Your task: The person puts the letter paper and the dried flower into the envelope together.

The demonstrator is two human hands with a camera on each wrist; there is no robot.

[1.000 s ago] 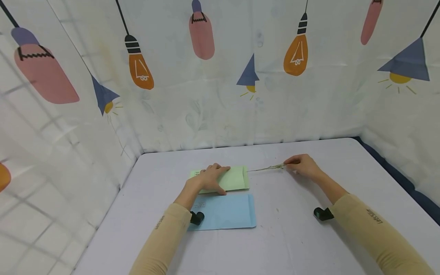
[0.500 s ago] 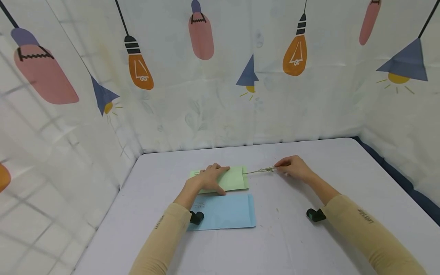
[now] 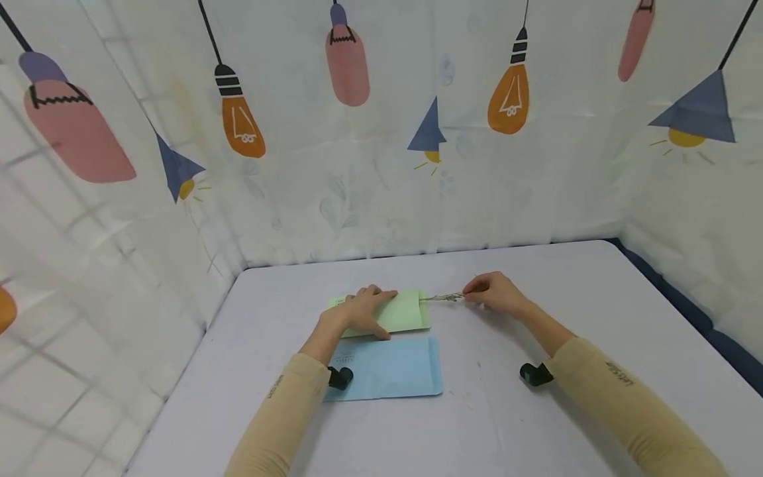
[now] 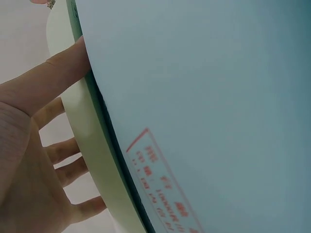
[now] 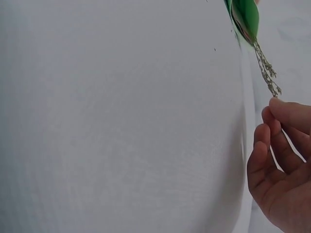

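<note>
Green envelope (image 3: 390, 311) lies near the table's (image 3: 536, 424) middle, left hand (image 3: 357, 310) pressing it flat with spread fingers. Right hand (image 3: 491, 291) pinches a thin dried sprig (image 3: 444, 298) by its outer end; the tip sits at the envelope's open right edge. Blue envelope (image 3: 390, 368) lies just beside it, toward the near edge. Step in hand, as I judge it: feeding the sprig in. Next move calls for a straight, gentle push so the brittle stem doesn't snap.

Head view looks down; wrist views close on green envelope (image 3: 393, 311)
</note>
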